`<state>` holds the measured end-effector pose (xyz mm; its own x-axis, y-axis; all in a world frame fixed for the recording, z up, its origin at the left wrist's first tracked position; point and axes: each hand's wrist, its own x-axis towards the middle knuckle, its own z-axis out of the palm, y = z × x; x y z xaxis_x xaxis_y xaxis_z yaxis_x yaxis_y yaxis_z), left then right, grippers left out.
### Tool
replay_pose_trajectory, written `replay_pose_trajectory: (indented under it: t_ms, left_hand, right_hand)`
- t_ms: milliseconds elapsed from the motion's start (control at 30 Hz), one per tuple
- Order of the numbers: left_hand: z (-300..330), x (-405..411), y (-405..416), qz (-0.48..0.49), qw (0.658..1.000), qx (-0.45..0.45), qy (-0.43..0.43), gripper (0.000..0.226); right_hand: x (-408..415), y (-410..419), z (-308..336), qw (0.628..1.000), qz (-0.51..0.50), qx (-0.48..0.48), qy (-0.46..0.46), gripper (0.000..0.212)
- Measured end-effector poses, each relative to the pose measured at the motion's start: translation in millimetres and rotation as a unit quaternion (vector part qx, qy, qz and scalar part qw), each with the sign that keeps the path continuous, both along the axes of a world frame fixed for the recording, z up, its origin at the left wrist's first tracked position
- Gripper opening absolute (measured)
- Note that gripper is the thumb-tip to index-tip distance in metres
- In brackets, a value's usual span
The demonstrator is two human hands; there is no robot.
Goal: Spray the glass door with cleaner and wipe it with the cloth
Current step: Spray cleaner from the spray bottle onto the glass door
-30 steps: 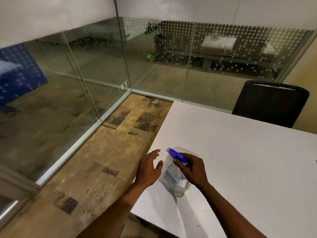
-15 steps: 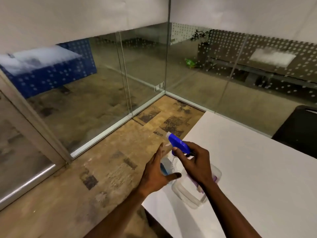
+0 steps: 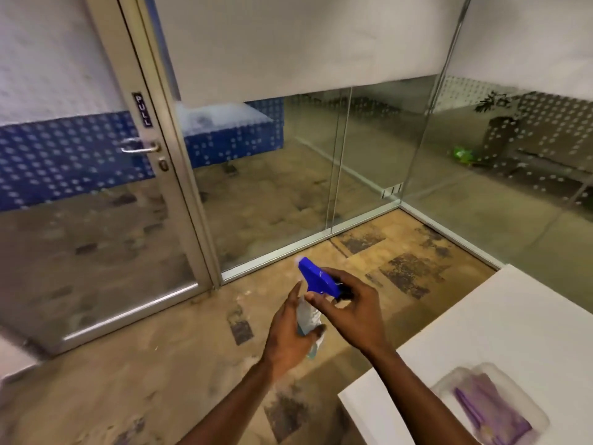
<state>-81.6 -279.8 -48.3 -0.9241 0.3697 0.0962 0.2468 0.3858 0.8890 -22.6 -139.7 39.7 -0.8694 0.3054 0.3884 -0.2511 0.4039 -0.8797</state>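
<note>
The spray bottle [image 3: 310, 311] is now off the desk [image 3: 500, 322] and held over the floor [image 3: 167, 358] at the centre of the frame; half a second ago it hung at the desk's edge. The right hand [image 3: 351, 311] grips its blue trigger head [image 3: 317, 277], fingers curled round it. The left hand [image 3: 288, 329] cups the clear body, thumb wrapped across it. The view has swung left: the glass door [image 3: 96, 239] with its handle [image 3: 139, 148] now fills the left of the frame. The purple cloth [image 3: 491, 415] lies in a clear tray [image 3: 449, 382] on the desk, lower right.
</note>
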Motion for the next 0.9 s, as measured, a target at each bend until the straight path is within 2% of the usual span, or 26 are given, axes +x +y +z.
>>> replay_pose_trajectory:
  t_ms: [133, 200, 367, 567, 767, 900]
  left_hand:
    - [13.5, -37.6, -62.8, 0.012, 0.999, 0.031, -0.004, 0.109]
    - [19.0, -51.7, -89.6, 0.009, 0.999, 0.037, -0.011, 0.107]
    - [27.5, -79.6, -158.4, 0.013, 0.999, 0.038, -0.002, 0.078]
    - [41.5, -117.7, -237.0, 0.070, 0.996, 0.053, 0.019, 0.078]
    - [62.4, -166.0, -294.7, 0.133, 0.988, 0.025, 0.072, 0.078]
    - [76.1, -213.5, -326.5, 0.141, 0.986, 0.004, 0.086, 0.077]
  right_hand:
    - [-53.9, -55.4, 8.5, 0.994, 0.103, -0.011, -0.034, 0.071]
    - [-79.0, -84.5, 9.5, 0.986, 0.154, -0.034, -0.050, 0.067]
    - [-137.0, -167.8, 10.6, 0.974, 0.206, -0.061, -0.072, 0.036]
    - [-191.1, -253.2, 18.1, 0.959, 0.265, -0.091, -0.050, 0.026]
    - [-248.0, -316.4, 34.9, 0.937, 0.317, -0.139, -0.043, 0.026]
    - [-295.7, -351.7, 47.0, 0.935, 0.326, -0.141, -0.013, 0.043]
